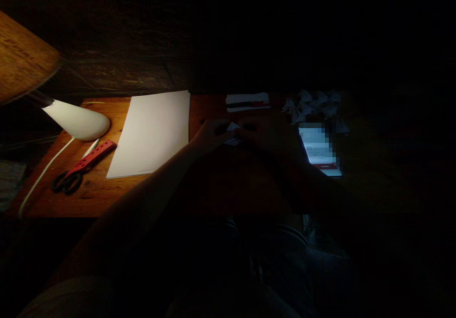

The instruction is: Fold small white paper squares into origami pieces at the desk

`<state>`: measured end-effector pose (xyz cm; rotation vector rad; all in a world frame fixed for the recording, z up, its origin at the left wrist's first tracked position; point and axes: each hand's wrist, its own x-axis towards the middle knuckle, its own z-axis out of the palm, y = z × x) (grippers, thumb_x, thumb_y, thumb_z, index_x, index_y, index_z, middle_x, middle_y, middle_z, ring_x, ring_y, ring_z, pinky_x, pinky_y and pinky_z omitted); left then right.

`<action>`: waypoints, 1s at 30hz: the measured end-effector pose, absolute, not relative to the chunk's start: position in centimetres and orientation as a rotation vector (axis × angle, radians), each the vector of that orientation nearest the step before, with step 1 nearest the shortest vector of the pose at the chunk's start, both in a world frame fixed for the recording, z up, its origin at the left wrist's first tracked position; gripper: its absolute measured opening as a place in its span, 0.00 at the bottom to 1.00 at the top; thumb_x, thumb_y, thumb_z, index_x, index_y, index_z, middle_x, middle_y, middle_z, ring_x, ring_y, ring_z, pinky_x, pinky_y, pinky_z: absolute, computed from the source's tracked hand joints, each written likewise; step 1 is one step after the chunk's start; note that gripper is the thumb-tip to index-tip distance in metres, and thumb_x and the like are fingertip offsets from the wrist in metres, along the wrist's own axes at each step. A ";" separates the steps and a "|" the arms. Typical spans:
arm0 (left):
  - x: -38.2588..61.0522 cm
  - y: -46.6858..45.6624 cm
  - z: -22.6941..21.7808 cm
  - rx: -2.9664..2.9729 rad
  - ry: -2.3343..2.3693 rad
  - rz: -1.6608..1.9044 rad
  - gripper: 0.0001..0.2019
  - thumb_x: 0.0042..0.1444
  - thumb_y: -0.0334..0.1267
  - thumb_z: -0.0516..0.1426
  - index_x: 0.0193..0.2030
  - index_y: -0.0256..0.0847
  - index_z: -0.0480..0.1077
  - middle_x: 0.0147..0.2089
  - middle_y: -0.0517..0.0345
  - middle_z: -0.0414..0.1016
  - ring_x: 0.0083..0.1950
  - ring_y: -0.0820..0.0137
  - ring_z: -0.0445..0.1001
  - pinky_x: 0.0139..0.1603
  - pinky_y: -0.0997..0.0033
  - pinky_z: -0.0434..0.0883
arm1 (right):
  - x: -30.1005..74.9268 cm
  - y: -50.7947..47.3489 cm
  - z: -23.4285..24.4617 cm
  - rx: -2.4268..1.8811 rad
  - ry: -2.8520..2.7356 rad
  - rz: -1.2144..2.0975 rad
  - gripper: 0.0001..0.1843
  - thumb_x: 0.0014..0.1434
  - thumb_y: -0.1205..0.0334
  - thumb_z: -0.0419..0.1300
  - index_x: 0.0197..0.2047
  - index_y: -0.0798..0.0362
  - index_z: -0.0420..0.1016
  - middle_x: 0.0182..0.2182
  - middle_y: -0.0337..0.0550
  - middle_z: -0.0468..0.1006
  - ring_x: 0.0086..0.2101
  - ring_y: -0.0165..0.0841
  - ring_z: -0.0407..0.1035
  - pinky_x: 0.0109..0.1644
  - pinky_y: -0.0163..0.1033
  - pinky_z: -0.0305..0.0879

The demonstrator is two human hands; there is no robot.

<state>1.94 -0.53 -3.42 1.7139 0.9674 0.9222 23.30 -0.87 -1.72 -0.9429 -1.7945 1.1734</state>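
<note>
Holding small white paper (pixel 233 126), between left hand (pixel 213 132), right hand (pixel 257 132)

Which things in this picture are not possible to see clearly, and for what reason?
In the head view:
Small paper: partly covered by the left hand and the right hand.
Right hand: outline lost in darkness.
Phone: screen partly hidden by pixel blocks.
Lampshade: cut off by the left edge.

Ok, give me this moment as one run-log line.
left hand: at small white paper | right hand: at small white paper | grip: too dark to tell | nearby: paper sheets, lit screen, lamp
</note>
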 end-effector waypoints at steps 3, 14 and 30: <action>1.9 -0.5 -3.4 1.708 0.987 0.917 0.15 0.53 0.46 0.69 0.38 0.36 0.77 0.33 0.57 0.77 0.34 0.71 0.73 0.35 0.73 0.69 | 23.4 -0.9 -1.7 -0.932 -1.775 1.176 0.10 0.58 0.54 0.69 0.31 0.51 0.79 0.31 0.38 0.79 0.35 0.33 0.71 0.40 0.38 0.66; 1.9 -0.5 -3.2 1.794 0.952 0.902 0.08 0.51 0.39 0.66 0.36 0.38 0.76 0.30 0.62 0.73 0.31 0.74 0.69 0.33 0.73 0.64 | 23.2 -1.6 -0.4 -0.960 -1.782 1.131 0.17 0.61 0.50 0.71 0.28 0.50 0.75 0.29 0.39 0.77 0.33 0.34 0.71 0.39 0.39 0.68; 2.1 -0.6 -3.2 1.703 0.969 1.001 0.13 0.52 0.45 0.69 0.33 0.39 0.76 0.29 0.61 0.75 0.30 0.73 0.71 0.31 0.73 0.66 | 23.1 -1.2 -1.5 -0.982 -1.775 1.072 0.16 0.64 0.48 0.70 0.31 0.50 0.77 0.30 0.39 0.79 0.35 0.35 0.73 0.40 0.39 0.69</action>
